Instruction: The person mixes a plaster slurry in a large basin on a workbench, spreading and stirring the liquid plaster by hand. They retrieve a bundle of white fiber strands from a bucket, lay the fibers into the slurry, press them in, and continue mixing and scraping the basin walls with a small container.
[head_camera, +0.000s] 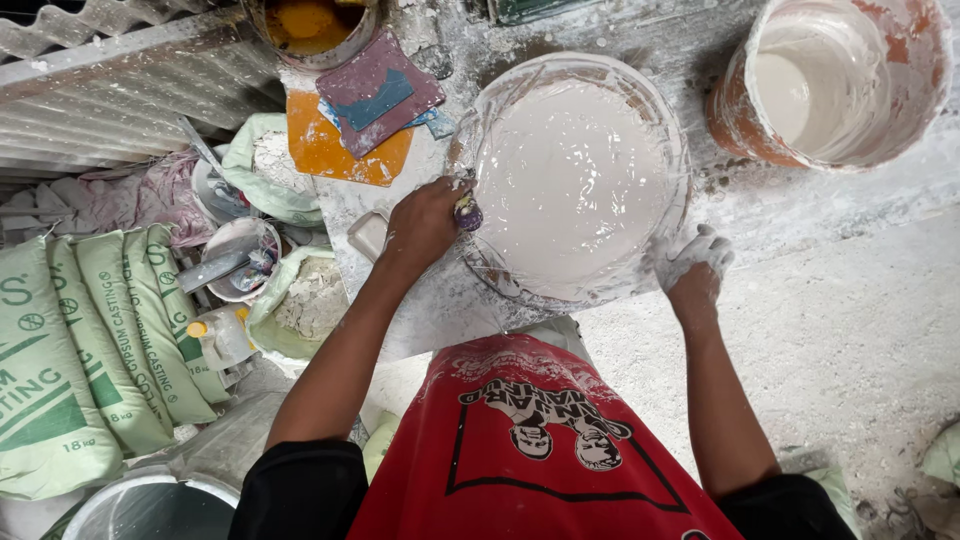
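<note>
A wide round basin (668, 120) lined with clear plastic holds smooth white liquid plaster and stands on a dusty slab in front of me. My left hand (425, 222) is closed around a small purple-handled tool (467, 211) at the basin's left rim. My right hand (692, 262), coated in white plaster, rests with fingers spread against the basin's lower right rim and holds nothing.
An orange-stained bucket (740, 110) of white liquid stands at the far right. A yellow paint can (310, 28), coloured tiles (378, 92) and an orange board (330, 152) lie behind. Green plaster sacks (70, 350), bowls with tools (240, 258) and open powder bags (305, 300) crowd the left.
</note>
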